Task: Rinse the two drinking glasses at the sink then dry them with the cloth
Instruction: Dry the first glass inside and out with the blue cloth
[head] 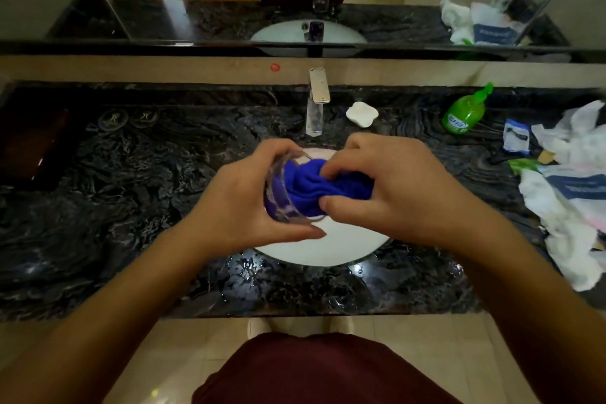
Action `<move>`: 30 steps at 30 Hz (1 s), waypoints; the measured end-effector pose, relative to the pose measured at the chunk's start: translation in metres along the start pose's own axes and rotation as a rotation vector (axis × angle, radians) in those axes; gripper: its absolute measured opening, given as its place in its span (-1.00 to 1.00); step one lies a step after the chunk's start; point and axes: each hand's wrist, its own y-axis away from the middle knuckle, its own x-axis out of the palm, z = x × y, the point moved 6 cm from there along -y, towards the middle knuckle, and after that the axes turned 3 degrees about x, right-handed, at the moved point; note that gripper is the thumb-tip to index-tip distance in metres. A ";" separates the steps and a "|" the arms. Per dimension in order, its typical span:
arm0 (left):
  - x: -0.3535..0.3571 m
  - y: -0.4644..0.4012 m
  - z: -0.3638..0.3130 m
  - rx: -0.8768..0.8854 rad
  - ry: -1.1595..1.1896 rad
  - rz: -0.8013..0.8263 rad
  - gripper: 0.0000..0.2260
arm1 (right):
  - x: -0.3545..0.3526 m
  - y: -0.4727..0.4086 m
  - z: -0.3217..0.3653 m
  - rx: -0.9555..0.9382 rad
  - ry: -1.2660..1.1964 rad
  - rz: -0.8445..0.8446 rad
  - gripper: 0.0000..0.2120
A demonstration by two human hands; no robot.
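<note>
The left hand [242, 203] has its grip curled round a glass [285, 193], tipped sideways over the sink [314, 249]. The right hand [393, 193] pinches a blue cloth [328, 187] pushed into it. The hands hide much of the sink. The second glass is not seen on the tabletop [131, 193].

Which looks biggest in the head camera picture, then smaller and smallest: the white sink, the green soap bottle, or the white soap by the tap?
1. White sink, clearly biggest though the hands partly cover it.
2. Green soap bottle.
3. White soap, only a little smaller than the bottle.
</note>
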 end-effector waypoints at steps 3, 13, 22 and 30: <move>0.014 -0.003 -0.007 0.047 -0.018 0.042 -0.16 | 0.014 -0.009 0.019 -0.072 0.089 0.035 -0.59; 0.001 -0.001 0.008 -0.061 0.127 -0.043 -0.20 | 0.024 0.004 -0.008 0.126 -0.384 -0.046 -0.49; 0.016 -0.008 -0.007 0.135 -0.150 0.031 -0.21 | 0.027 -0.002 0.016 0.237 0.012 0.264 -0.64; 0.006 -0.009 0.001 0.041 0.089 -0.026 -0.26 | 0.008 -0.004 -0.005 0.268 -0.705 0.346 -0.70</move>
